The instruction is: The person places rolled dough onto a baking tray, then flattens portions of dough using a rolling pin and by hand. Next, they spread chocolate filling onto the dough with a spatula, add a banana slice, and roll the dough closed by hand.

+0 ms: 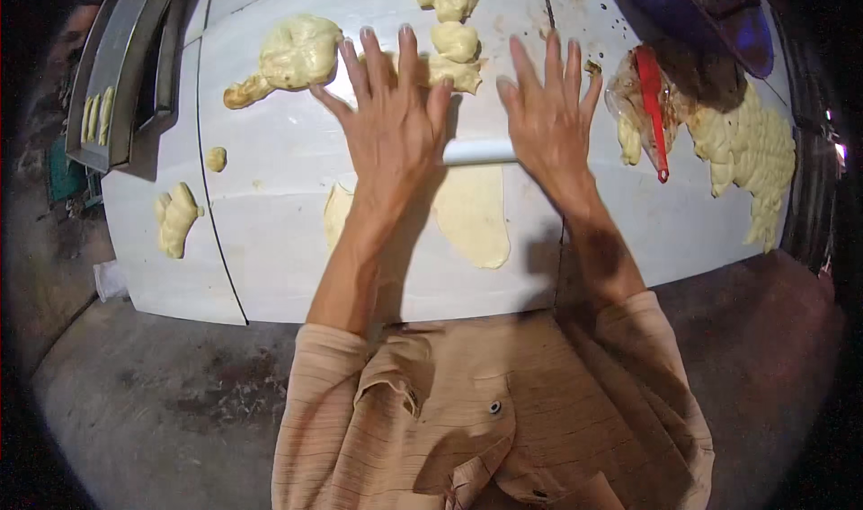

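Observation:
A white rolling pin lies crosswise on the table, its middle showing between my hands. My left hand lies flat over its left part, fingers stretched forward and spread. Over the right part rests my right hand, palm down with its fingers apart. Under and nearer than the pin is a thin flattened sheet of dough, partly hidden by my left forearm. Just beyond my fingers sit small lumps of dough. A large round piece of dough is left of my left fingertips.
At right lie a red-handled tool on a smeared plastic sheet and many dough pieces. A purple container stands far right. Metal trays with dough strips are far left. More dough sits left on the white tabletop.

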Demonstrator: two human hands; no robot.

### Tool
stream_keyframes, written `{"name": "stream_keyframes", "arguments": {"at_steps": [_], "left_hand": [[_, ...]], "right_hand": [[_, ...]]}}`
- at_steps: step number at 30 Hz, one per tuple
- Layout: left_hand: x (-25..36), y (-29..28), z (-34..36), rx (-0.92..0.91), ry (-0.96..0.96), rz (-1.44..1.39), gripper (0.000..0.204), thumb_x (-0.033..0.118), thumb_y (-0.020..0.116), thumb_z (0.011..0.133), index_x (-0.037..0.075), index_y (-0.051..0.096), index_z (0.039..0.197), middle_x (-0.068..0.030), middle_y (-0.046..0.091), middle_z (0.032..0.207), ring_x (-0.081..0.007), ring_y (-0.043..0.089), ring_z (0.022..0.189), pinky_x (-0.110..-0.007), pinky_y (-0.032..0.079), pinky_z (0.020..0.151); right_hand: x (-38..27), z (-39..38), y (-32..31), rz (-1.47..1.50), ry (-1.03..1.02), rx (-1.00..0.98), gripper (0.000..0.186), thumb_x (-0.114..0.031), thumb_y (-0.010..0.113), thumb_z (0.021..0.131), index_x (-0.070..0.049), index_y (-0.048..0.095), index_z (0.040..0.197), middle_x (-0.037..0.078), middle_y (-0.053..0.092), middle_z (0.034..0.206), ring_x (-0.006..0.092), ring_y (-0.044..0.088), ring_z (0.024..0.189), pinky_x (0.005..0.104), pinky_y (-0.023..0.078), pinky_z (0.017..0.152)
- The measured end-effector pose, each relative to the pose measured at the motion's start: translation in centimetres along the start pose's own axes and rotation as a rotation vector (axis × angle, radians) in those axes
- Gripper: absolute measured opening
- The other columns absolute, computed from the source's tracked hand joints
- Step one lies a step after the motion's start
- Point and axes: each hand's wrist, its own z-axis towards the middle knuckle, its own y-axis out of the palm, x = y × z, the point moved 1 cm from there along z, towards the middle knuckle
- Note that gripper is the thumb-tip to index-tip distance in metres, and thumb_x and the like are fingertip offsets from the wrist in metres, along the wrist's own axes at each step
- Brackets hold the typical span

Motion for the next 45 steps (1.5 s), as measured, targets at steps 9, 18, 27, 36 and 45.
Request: {"name": "stream_keyframes", "arguments": {"at_steps": [9,18,27,36,45], "left_hand": [[-1.5,0.2,2.4,0.247,0.144,-0.251,0.059,0.046,0.055,0.103,0.016,0.047,0.153,-0.0209,0.041,0.159,-0.0435,0.030,0.150,-0.077,0.019,0.113],[-0.2,-4.6,-10.1,-0.138,0.158,-0.153,0.066,0.033,0.059,0.100,0.008,0.039,0.156,-0.0166,0.036,0.164,-0.0358,0.029,0.153,-0.074,0.011,0.118],[3.7,-2.5,-11.3,-0.251,0.101,-0.089,0.087,0.063,0.045,0.099,0.000,0.033,0.158,-0.0190,0.032,0.165,-0.0321,0.024,0.156,-0.076,0.005,0.117],[4.2,-4.6,-15.4,-0.263,0.134,-0.102,0.088,0.058,0.058,0.095,0.000,0.035,0.157,-0.0223,0.030,0.165,-0.0378,0.023,0.155,-0.074,0.015,0.117],[7.0,-6.7,-21.4,-0.387,0.151,-0.133,0.097,0.067,0.052,0.092,-0.003,0.034,0.156,-0.0226,0.030,0.165,-0.0365,0.028,0.154,-0.076,0.011,0.116]], "right_hand": [[2.5,-1.9,-3.5,0.444,-0.517,-0.175,0.049,-0.033,0.074,0.089,-0.008,0.066,0.130,0.013,0.069,0.111,0.0307,0.066,0.100,0.0446,0.051,0.086],[4.1,-4.3,-5.8,0.209,-0.294,0.111,0.053,-0.026,0.077,0.083,-0.004,0.065,0.130,0.016,0.064,0.128,0.0328,0.061,0.116,0.0504,0.044,0.099],[0.2,-6.9,-3.0,0.345,-0.538,-0.302,0.081,-0.062,0.053,0.096,-0.009,0.042,0.156,0.009,0.039,0.163,0.0264,0.031,0.153,0.0629,0.011,0.124],[1.7,-10.0,-4.7,0.269,-0.642,-0.220,0.075,-0.058,0.051,0.098,-0.008,0.045,0.153,0.018,0.041,0.161,0.0336,0.031,0.153,0.0624,0.015,0.123],[1.4,-16.7,-6.4,0.458,-0.576,-0.418,0.087,-0.068,0.050,0.094,-0.003,0.046,0.151,0.018,0.043,0.159,0.0309,0.035,0.151,0.0676,0.012,0.122]]}}
